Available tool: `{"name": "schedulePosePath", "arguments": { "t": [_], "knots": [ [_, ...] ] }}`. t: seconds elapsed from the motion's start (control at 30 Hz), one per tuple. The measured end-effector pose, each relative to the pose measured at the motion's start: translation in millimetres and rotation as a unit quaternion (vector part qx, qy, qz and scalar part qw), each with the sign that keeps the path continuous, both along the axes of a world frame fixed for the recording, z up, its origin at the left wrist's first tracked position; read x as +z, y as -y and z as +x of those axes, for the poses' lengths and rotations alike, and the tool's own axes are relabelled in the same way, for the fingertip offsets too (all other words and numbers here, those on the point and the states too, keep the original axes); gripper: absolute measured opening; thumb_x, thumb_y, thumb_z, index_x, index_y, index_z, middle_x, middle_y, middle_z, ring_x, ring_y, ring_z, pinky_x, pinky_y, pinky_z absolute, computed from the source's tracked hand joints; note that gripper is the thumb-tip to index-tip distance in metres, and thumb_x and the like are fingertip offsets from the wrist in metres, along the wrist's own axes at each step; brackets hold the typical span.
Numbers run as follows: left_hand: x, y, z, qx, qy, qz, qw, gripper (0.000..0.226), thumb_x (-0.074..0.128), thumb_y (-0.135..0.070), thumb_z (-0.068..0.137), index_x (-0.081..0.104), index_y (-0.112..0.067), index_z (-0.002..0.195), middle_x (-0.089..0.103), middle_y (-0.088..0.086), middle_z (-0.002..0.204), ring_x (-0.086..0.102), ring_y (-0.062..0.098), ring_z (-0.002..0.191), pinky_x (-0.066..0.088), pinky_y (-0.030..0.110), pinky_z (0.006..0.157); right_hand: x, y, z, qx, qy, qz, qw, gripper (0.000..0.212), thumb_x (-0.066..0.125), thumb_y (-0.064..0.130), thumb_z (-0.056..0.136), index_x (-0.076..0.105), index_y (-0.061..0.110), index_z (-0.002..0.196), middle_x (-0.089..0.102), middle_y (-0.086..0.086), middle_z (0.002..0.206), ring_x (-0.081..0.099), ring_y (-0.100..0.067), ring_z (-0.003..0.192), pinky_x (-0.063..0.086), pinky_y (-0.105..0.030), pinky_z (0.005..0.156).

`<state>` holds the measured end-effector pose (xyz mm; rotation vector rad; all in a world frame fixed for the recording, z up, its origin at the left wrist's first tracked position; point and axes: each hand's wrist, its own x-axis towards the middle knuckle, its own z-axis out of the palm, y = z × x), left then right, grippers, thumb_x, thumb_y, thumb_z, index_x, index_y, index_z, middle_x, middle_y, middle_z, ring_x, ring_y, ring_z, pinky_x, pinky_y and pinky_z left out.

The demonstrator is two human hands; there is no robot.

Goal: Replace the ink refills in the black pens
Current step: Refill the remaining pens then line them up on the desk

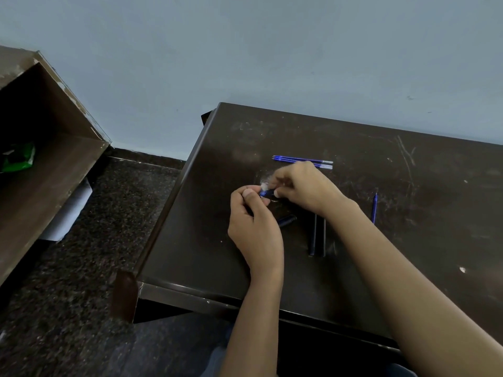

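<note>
Black pen (267, 192): mid-table (408, 240), pinched between left hand (254, 224) and right hand (303, 186), mostly hidden by fingers. Refills (299, 159): 12 o'clock of hands, partly covered. Spare pens (313, 238): 5 o'clock, tops behind right wrist

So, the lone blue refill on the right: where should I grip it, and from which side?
Probably pinch the refill at its middle, from above, across its width. It lies flat on the table, thin, pointing away from you, with nothing close beside it.
</note>
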<state>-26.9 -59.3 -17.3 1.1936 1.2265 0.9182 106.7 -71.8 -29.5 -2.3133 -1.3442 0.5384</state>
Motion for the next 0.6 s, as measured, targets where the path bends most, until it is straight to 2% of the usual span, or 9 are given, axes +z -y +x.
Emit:
{"name": "schedulePosePath", "arguments": {
  "t": [0.17, 0.33, 0.43, 0.5, 0.6],
  "knots": [
    [0.9, 0.5, 0.7, 0.007, 0.001, 0.003, 1.000, 0.026, 0.039, -0.021, 0.099, 0.063, -0.022, 0.087, 0.064, -0.004, 0.074, 0.056, -0.008, 0.067, 0.038, 0.002, 0.059, -5.7, 25.6, -5.1, 0.005, 0.019, -0.028, 0.999, 0.021, 0.066, 0.018, 0.083, 0.072, 0.027, 0.101, 0.071, -0.003, 0.101, 0.049, -0.017, 0.108, 0.048, -0.040, 0.090],
    [-1.3, -0.4, 1.1, 0.000, 0.000, 0.009, 1.000, 0.026, 0.039, -0.020, 0.099, 0.063, -0.020, 0.088, 0.063, -0.006, 0.073, 0.057, -0.006, 0.067, 0.038, 0.002, 0.060, -3.5, 33.4, -9.9, 0.018, 0.025, -0.010, 0.999, 0.021, 0.064, 0.017, 0.087, 0.073, 0.023, 0.104, 0.069, 0.006, 0.107, 0.049, -0.017, 0.108, 0.045, -0.037, 0.093],
    [-2.9, -0.2, 0.8, -0.014, -0.005, 0.008, 1.000, 0.026, 0.039, -0.020, 0.099, 0.063, -0.020, 0.090, 0.062, -0.006, 0.073, 0.056, -0.007, 0.067, 0.039, 0.002, 0.060, -2.4, 37.2, -11.0, 0.015, 0.031, 0.000, 0.999, 0.021, 0.062, 0.016, 0.088, 0.073, 0.022, 0.106, 0.068, 0.003, 0.110, 0.052, -0.019, 0.108, 0.044, -0.035, 0.095],
    [-3.5, 0.3, 0.3, -0.024, -0.007, 0.007, 1.000, 0.026, 0.039, -0.021, 0.099, 0.064, -0.020, 0.090, 0.063, -0.007, 0.073, 0.056, -0.008, 0.068, 0.038, 0.001, 0.060, 0.9, 41.0, -11.5, -0.035, 0.027, 0.046, 0.998, 0.020, 0.063, 0.014, 0.087, 0.074, 0.018, 0.103, 0.070, -0.001, 0.105, 0.059, -0.018, 0.101, 0.045, -0.028, 0.092],
    [-4.7, 0.7, -0.4, -0.043, -0.010, 0.002, 0.999, 0.027, 0.039, -0.022, 0.099, 0.064, -0.021, 0.090, 0.063, -0.007, 0.073, 0.056, -0.009, 0.069, 0.038, -0.001, 0.061, 10.2, 56.2, -9.2, -0.207, 0.026, 0.137, 0.968, 0.014, 0.065, 0.012, 0.086, 0.075, 0.014, 0.095, 0.072, -0.002, 0.093, 0.063, -0.012, 0.085, 0.043, -0.016, 0.085]
  ]
}}
